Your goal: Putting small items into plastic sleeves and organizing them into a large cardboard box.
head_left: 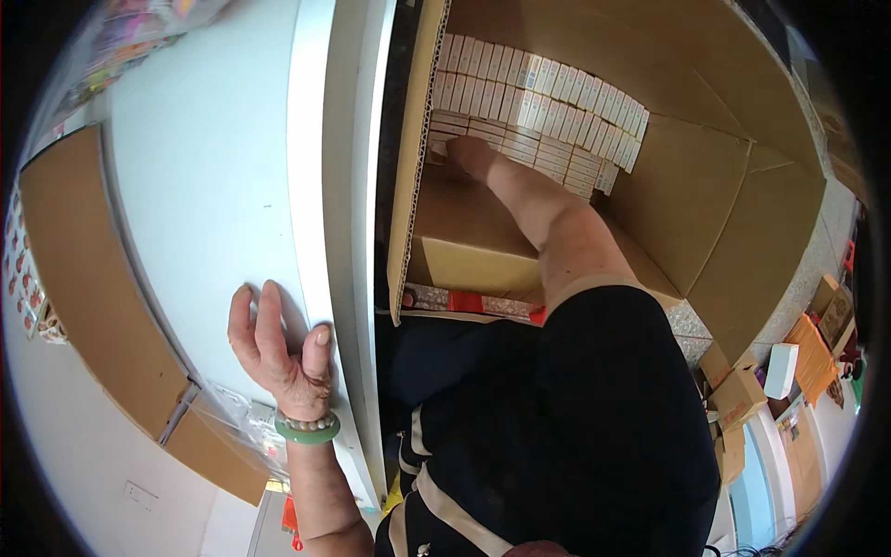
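Observation:
My left hand [283, 357] rests on the white tabletop [204, 186] near its edge, fingers apart and nothing in it. A green bangle [307, 428] and a beaded bracelet circle that wrist. My right arm reaches down into a large brown cardboard carton [724, 195]. Inside, small white boxes [557, 88] are packed tightly, some standing in rows and others lying in stacks. At the left end of the lying stacks, my right hand [471, 156] touches the small boxes. Its fingertips are mostly hidden, so whether it grips one cannot be made out.
A long brown cardboard piece [102, 278] lies along the table's far left. Clear plastic packaging [243, 422] sits beside it. On the floor at right are several smaller cartons [738, 399], a white box [781, 370] and an orange item [812, 357]. The carton's flaps stand open.

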